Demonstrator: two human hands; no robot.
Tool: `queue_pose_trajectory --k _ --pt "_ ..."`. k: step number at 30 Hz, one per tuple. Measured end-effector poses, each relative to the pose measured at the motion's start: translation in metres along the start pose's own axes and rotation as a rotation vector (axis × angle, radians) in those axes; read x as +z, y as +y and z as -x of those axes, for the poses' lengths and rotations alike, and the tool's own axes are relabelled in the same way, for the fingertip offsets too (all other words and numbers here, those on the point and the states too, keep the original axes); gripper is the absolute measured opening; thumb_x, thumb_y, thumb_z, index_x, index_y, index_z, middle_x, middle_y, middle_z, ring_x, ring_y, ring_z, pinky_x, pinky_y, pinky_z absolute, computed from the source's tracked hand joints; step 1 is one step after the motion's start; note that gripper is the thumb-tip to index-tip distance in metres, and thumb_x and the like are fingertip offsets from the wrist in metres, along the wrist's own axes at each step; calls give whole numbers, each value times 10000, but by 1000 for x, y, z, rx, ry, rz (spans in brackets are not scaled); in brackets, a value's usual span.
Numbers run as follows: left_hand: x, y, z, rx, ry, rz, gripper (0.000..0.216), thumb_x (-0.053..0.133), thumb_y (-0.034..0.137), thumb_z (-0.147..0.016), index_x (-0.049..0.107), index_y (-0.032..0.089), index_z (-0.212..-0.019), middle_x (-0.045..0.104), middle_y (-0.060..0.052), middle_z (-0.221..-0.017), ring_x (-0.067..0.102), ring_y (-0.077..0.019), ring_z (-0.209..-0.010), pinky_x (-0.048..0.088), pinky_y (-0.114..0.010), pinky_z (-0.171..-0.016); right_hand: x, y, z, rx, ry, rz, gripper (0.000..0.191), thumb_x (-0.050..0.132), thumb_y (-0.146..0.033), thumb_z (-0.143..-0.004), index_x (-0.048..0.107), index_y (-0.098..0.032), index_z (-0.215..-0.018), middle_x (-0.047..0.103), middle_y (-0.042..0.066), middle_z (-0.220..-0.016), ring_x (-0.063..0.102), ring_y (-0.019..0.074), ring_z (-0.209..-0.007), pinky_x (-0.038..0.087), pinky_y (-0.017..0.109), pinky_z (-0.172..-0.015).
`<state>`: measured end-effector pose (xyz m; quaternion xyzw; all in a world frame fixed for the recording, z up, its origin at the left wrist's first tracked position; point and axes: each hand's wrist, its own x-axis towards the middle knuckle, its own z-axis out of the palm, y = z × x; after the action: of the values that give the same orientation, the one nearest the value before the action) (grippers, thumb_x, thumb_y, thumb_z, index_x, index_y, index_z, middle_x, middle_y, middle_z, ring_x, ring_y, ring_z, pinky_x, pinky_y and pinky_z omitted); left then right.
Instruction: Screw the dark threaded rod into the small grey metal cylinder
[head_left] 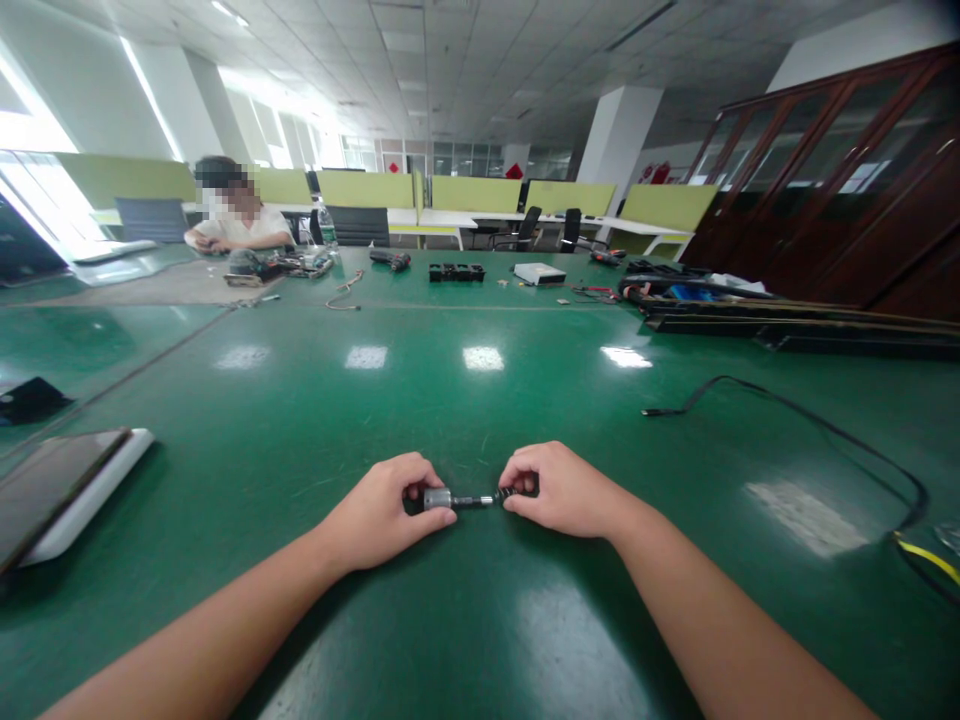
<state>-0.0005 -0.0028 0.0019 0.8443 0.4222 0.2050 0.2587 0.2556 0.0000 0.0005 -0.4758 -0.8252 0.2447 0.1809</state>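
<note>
Because the fingers curl round both parts, the head view shows only portions of what is held: a grey metal cylinder (437, 499) in the left hand (379, 512), its rear end covered, and a small dark ridged piece (506, 493) in the right hand (561, 490), mostly concealed. Both hands are closed in a pinch, thumb against fingers, near the middle of the worktop (480, 410). One thin shaft (471, 501) reaches from the cylinder toward the ridged piece; whether its pale tip touches that piece is too small to tell. At the left edge, a flat dark-topped device (64, 485) and a black object (34, 400) are cut off, as is a yellow strip (930, 560) at the right edge, near one black cable (832, 425) with a visible plug. The heap (705, 300) at the far right overlaps itself too much to count. Counted across the far side are one seated person (244, 225), one clear bottle (326, 228), one black block (456, 272) and one white box (538, 273); four bright reflections (483, 358) line up nearer.
</note>
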Motion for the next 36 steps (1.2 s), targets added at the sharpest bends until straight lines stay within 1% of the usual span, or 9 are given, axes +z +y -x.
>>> queue_pose_trajectory --k 7,10,14,18,21,23,25,28,36 --pt "0 0 0 -10 1 9 189 701 360 -788 658 187 -852 621 -11 -793 561 -168 -718 418 -277 -641 3 -2 -1 -37 -15 -21 84 694 -168 -717 731 -174 -792 637 -7 -688 565 119 -612 419 231 -577" --pt "1 -1 1 -10 1 6 187 704 355 -784 650 188 -851 615 -9 -786 558 -167 -714 415 -277 -637 11 -9 -2 -63 -9 -55 82 706 -187 -742 736 -176 -818 645 -1 -714 572 121 -630 419 232 -589" --pt "2 -4 1 12 -1 1 196 723 335 -762 640 187 -861 600 -4 -784 551 -167 -713 408 -277 -632 26 -23 -6 -165 40 -52 99 715 -180 -772 740 -190 -868 669 11 -772 588 144 -739 425 255 -684" --pt "2 -5 1 21 -8 16 211 737 292 -739 637 193 -897 607 -2 -810 557 -167 -728 412 -275 -635 35 -28 -10 -173 82 -72 162 730 -167 -763 731 -190 -924 669 14 -780 583 150 -748 423 257 -685" --pt "1 -4 1 40 -27 37 242 733 292 -745 646 203 -953 635 -8 -859 575 -171 -769 425 -279 -671 35 -27 -10 -161 90 -90 150 731 -177 -770 727 -188 -920 667 15 -780 584 150 -750 429 256 -691" --pt "0 -4 0 47 -37 46 222 703 310 -777 653 205 -967 643 -11 -865 579 -169 -769 429 -280 -676 34 -26 -9 -169 80 -80 128 719 -181 -783 726 -187 -911 664 16 -778 582 151 -754 431 257 -697" --pt "0 -3 0 43 -39 46 195 672 319 -803 658 203 -959 644 -14 -853 578 -168 -757 429 -278 -668 33 -27 -9 -177 70 -67 118 704 -187 -797 725 -187 -913 662 19 -782 579 152 -758 432 259 -701" --pt "0 -3 0 42 -37 35 207 691 312 -783 658 205 -957 647 -19 -862 583 -176 -774 434 -283 -679 33 -28 -8 -186 64 -53 117 687 -197 -813 723 -185 -923 661 25 -790 577 157 -768 430 264 -707" --pt "1 -2 2 45 -22 25 181 714 292 -766 643 195 -901 636 -15 -834 585 -177 -768 430 -287 -685 33 -30 -8 -197 68 -31 131 704 -195 -785 723 -185 -913 653 23 -781 569 162 -767 415 268 -698"
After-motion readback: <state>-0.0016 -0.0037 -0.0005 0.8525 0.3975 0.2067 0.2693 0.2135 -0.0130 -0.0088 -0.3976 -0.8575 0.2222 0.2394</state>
